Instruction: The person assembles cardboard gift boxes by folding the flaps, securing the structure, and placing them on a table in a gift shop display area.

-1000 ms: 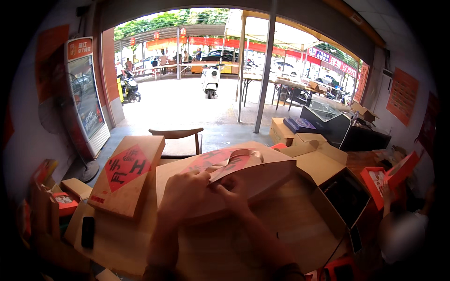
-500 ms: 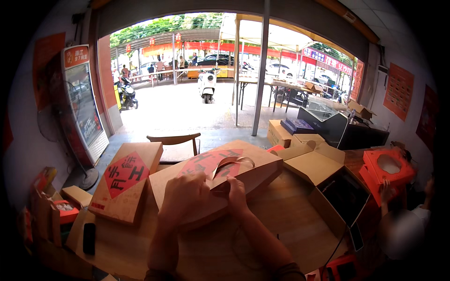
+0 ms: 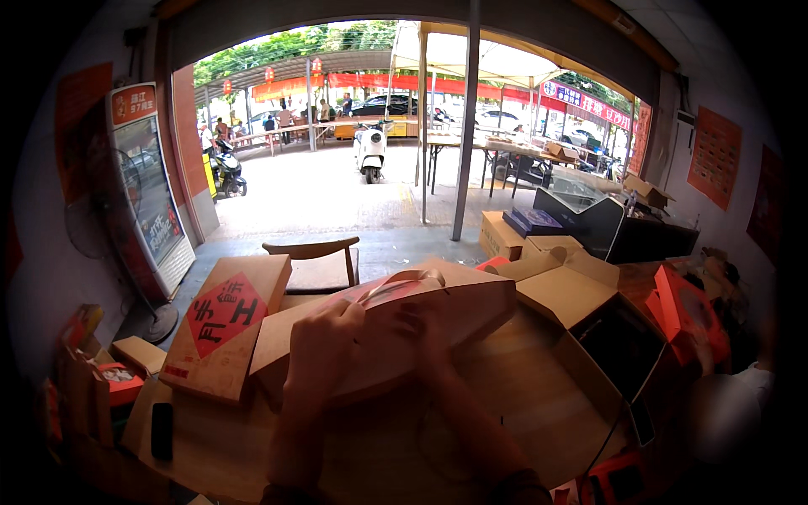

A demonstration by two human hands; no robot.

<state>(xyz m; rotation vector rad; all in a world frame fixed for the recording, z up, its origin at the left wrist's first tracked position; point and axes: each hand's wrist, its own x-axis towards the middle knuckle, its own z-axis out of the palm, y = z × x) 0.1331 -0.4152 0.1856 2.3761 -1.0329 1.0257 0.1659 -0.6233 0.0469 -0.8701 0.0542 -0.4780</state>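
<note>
The wooden table [image 3: 539, 396] filled the lower middle of the view. On its right side an open carton [image 3: 589, 311] stood with its flaps spread. At the centre lay the brown cardboard gift box [image 3: 454, 316], long and flat, tilted up toward the right, with a thin carry handle [image 3: 400, 279] arching off its top edge. A second flat box [image 3: 223, 332] with a red diamond label leaned just beside it on the left. The left hand [image 3: 324, 341] was closed over the gift box's upper left edge, fingers curled on the cardboard. The right hand [image 3: 429, 332] pressed against the box front; its grip could not be made out. A dark phone [image 3: 162, 431] lay at the table's left end.
</note>
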